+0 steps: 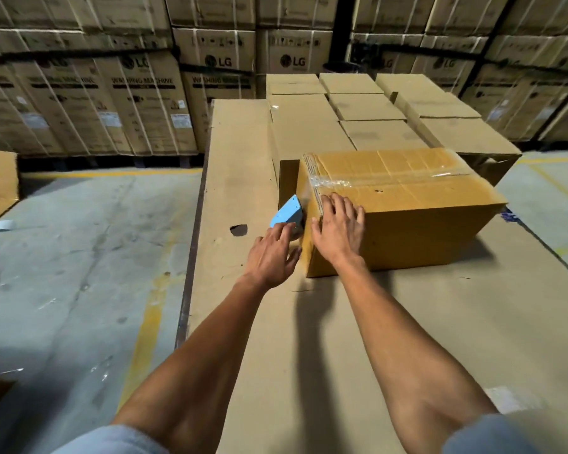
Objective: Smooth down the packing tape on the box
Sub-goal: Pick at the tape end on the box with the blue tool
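Note:
A brown cardboard box (417, 221) lies on a large flat cardboard surface (341, 339). Clear packing tape (391, 180) runs along the seam on its top and wrinkles at the near-left edge. My right hand (336, 229) rests flat with fingers spread over the box's top-left corner, just below the tape's end. My left hand (273, 253) is beside the box's left face and grips a blue tape dispenser (287, 214), which touches that face. The tape down the left face is mostly hidden.
Several smaller plain boxes (368, 106) are packed behind the taped box. Tall stacks of LG washing-machine cartons (145, 86) line the back. Concrete floor with yellow lines (79, 257) lies to the left, past the surface's edge. A dark hole (239, 229) marks the cardboard surface.

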`<state>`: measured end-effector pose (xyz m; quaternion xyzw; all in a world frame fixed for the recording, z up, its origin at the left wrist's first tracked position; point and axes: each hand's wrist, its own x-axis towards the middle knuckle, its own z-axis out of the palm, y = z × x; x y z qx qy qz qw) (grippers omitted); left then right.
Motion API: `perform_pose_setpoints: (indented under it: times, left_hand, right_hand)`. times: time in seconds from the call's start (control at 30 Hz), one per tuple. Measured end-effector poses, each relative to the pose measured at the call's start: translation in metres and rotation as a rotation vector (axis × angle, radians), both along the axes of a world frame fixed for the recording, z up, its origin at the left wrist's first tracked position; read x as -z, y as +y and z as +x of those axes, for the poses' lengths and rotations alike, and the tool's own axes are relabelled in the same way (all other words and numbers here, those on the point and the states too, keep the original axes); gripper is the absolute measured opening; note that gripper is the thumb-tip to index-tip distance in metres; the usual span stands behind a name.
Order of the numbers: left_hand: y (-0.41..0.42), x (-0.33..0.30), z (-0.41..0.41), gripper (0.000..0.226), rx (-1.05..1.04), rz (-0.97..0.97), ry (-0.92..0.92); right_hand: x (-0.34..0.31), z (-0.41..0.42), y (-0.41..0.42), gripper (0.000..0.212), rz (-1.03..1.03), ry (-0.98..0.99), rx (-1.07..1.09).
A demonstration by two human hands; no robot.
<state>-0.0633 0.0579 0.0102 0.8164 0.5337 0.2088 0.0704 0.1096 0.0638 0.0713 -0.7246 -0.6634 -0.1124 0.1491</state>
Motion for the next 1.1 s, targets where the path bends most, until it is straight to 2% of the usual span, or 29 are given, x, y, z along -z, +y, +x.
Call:
perform_pose_setpoints:
  times: [0.3, 0.47, 0.7, 0.93, 1.1]
  left_hand:
    - [0.001, 0.019, 0.002, 0.064, 0.108, 0.043, 0.005]
    - [-0.018, 0.029, 0.018, 0.069, 0.220, 0.098, 0.032]
    - [-0.055, 0.040, 0.052, 0.072, 0.373, 0.133, 0.037]
    - [-0.069, 0.041, 0.079, 0.077, 0.417, 0.116, 0.072]
    - [-0.062, 0.046, 0.084, 0.073, 0.407, 0.130, 0.088]
  right_hand:
    - [0.007, 0.040, -0.048, 0.058, 0.090, -0.022, 0.002]
    - [0.013, 0.075, -0.085, 0.065, 0.093, -0.047, 0.032]
    - [0.013, 0.105, -0.127, 0.062, 0.137, -0.044, 0.093]
    - [0.005, 0.108, -0.131, 0.061, 0.043, -0.080, 0.136]
    - [-0.005, 0.106, -0.117, 0.047, 0.052, -0.150, 0.168]
